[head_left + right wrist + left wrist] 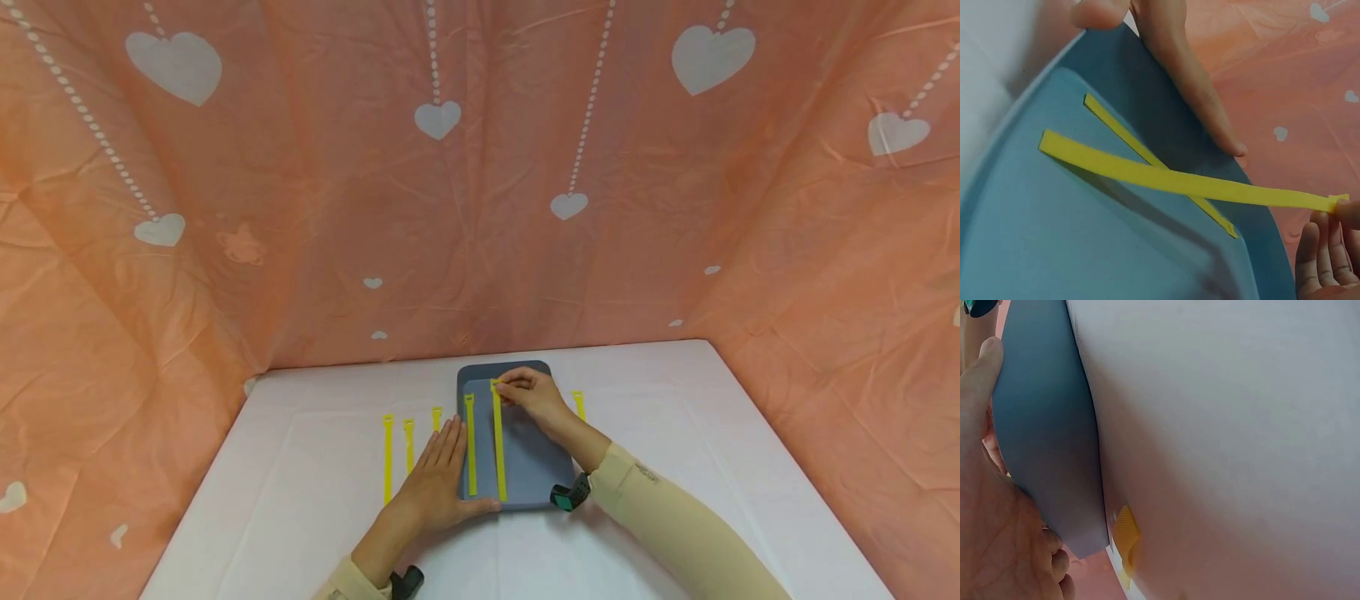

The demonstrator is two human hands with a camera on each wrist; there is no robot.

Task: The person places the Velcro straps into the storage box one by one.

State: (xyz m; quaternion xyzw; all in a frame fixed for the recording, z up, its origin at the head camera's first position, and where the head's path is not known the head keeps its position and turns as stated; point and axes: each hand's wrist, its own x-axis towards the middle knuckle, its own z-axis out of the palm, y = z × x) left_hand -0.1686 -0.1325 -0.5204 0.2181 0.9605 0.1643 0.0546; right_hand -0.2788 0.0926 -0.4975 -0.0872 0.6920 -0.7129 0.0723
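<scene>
Thumb and fingers of the right hand [534, 400] make a narrow grip, pinching a yellow strap [498, 446] at its slotted end, over the tray [536, 467]. A second strap [471, 450] lies in the tray beside it. The left hand [435, 487], fingers straight, touches the tray's left side. On the worktop [675, 450], three more straps [387, 458] lie left of the tray, and another strap [580, 405] right.

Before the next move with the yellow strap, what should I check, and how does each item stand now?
1. Right hand pinching the held strap near one end: ok.
2. Left hand touching the tray: ok.
3. Held strap lying flat: not ok, its pinched end is raised.
4. Another strap inside the tray: ok.
5. Total straps outside: cannot tell, arms may hide some.
</scene>
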